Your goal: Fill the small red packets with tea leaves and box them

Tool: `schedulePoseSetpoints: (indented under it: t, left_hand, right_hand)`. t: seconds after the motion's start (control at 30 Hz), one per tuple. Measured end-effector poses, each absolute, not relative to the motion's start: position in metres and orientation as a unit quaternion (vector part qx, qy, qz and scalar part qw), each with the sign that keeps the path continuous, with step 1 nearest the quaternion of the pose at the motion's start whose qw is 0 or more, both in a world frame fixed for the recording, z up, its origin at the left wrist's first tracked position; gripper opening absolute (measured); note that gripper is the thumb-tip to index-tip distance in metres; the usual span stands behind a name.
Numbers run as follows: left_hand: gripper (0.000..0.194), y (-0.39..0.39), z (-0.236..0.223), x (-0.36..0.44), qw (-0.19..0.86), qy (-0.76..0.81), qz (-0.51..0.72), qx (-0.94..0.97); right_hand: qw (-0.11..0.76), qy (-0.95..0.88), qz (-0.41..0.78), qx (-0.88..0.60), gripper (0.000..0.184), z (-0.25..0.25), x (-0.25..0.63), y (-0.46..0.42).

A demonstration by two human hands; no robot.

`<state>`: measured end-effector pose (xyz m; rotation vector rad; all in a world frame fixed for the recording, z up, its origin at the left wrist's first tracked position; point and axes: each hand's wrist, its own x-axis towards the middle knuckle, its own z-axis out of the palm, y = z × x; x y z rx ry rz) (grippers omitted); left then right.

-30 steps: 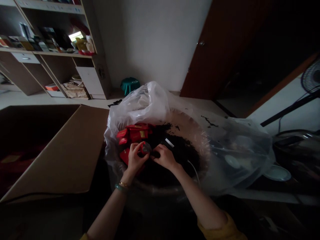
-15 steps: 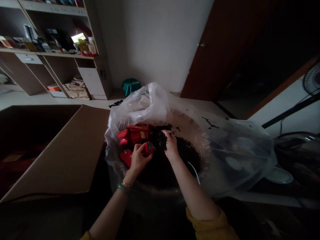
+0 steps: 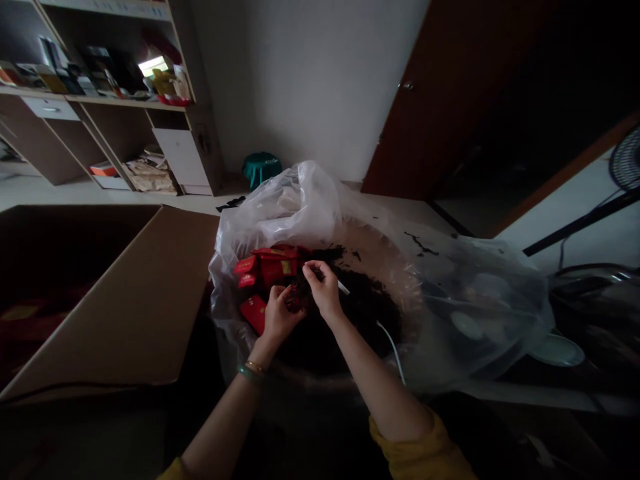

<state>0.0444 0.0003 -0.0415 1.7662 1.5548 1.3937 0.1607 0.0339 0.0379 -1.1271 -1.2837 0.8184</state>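
Observation:
My left hand (image 3: 277,313) holds a small red packet over a round basin lined with a clear plastic bag (image 3: 320,207). Its opening is mostly hidden by my fingers. My right hand (image 3: 323,287) is just above it, fingertips pinched on a bit of dark loose leaf. A dark heap of leaf (image 3: 365,307) fills the basin to the right of both hands. Several red packets (image 3: 267,267) lie piled at the basin's left side, touching my left hand's knuckles.
A large open cardboard box (image 3: 125,300) stands at my left. Shelves (image 3: 105,100) with clutter line the far left wall, a green stool (image 3: 260,167) sits by the white wall. A white cable (image 3: 393,340) runs by my right forearm. A plate (image 3: 557,350) and fan (image 3: 625,160) are at right.
My right hand went out to the dark heap, then came back left to the packet with pinched fingers. My left hand kept its hold and barely shifted.

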Motion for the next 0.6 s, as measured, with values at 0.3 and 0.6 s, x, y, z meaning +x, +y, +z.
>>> schedulePoseSetpoints:
  t: [0.3, 0.6]
  left_hand:
    - [0.042, -0.001, -0.038, 0.045, 0.208, 0.560, 0.495, 0.631]
    - [0.052, -0.002, -0.038, 0.047, 0.183, 0.563, 0.489, 0.641]
  right_hand:
    - [0.383, -0.761, 0.260, -0.454, 0.018, 0.050, 0.189, 0.018]
    - [0.206, -0.823, 0.158, -0.505, 0.032, 0.079, 0.177, 0.016]
